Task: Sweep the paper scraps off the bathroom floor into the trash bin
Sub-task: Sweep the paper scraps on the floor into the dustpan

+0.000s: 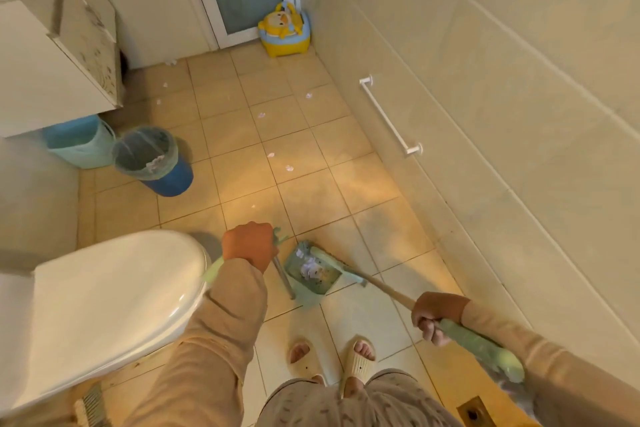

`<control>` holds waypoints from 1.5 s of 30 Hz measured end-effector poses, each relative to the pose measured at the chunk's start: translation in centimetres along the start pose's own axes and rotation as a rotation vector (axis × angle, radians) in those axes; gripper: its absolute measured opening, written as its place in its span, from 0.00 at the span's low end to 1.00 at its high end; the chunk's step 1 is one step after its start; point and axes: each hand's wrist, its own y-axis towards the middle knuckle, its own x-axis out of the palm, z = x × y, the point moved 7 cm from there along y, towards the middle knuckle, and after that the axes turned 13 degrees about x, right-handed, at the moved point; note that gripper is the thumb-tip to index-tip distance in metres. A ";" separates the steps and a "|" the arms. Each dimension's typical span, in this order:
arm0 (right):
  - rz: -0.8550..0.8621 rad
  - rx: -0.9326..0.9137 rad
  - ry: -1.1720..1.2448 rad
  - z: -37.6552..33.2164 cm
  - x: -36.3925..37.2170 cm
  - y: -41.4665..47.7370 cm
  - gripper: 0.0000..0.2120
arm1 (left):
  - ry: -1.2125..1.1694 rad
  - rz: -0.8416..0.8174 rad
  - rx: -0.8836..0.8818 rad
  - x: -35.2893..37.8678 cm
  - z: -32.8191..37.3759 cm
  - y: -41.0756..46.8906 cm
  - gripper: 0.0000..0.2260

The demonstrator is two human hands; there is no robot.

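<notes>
1. The dustpan [313, 274] is set on the floor tiles [311, 198] just ahead of the feet, its mouth turned toward the broom head [334, 265], which is laid across its right edge.
2. The upright dustpan handle [282, 274] is gripped at the top by the left hand [247, 246], fingers wrapped closed around it.
3. The broom handle [391, 295] is held by the right hand [438, 314], fingers curled shut on the green grip; the long axis of the broom is seen running from lower right up and leftward to the pan.
4. A small heap of paper scraps [310, 270] is already gathered inside the pan.
5. More scraps are left on the tiles farther ahead: one pair [280, 161] lies nearest, beyond the pan and slightly left of the broom's line, and others [262, 115] are scattered toward the far door.
6. The trash bin [152, 159], lined with a clear bag, is placed ahead and to the left, well apart from the pan, nearer the left hand than the right.
7. The next reach is judged to depend on this: the remaining scraps lie forward of the broom head, so the broom would have to be extended away from the body and drawn back toward the pan mouth.
8. Emptying is judged to fall to the left arm, as the bin is on that side.
</notes>
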 end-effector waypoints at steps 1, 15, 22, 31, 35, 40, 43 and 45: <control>-0.039 0.010 0.091 0.3 -0.3 -0.3 0.18 | 0.004 0.006 0.009 0.1 0.0 -0.2 0.14; -0.023 -0.092 0.266 -4.2 1.1 -3.5 0.21 | -0.073 0.079 0.006 1.7 -1.9 -1.3 0.12; 0.007 -0.115 0.246 -7.6 0.0 -3.8 0.22 | -0.254 0.118 -0.140 3.7 -7.7 -2.0 0.15; 0.030 -0.174 0.058 -15.6 -3.2 -2.6 0.17 | -0.340 0.117 -0.330 3.6 -10.5 -1.1 0.16; 0.025 -0.199 -0.027 -20.8 -7.3 -1.8 0.15 | -0.363 0.120 -0.431 1.9 -11.6 0.9 0.16; -0.042 -0.218 -0.115 -26.8 -11.6 -1.5 0.13 | -0.367 0.106 -0.526 0.0 -12.2 3.0 0.17; -0.185 -0.269 -0.085 -30.2 -13.0 -2.6 0.09 | -0.371 0.095 -0.607 -0.4 -12.4 3.3 0.17; -0.157 -0.287 -0.133 -32.3 -14.3 -2.8 0.07 | -0.381 0.100 -0.661 -0.3 -12.5 3.3 0.18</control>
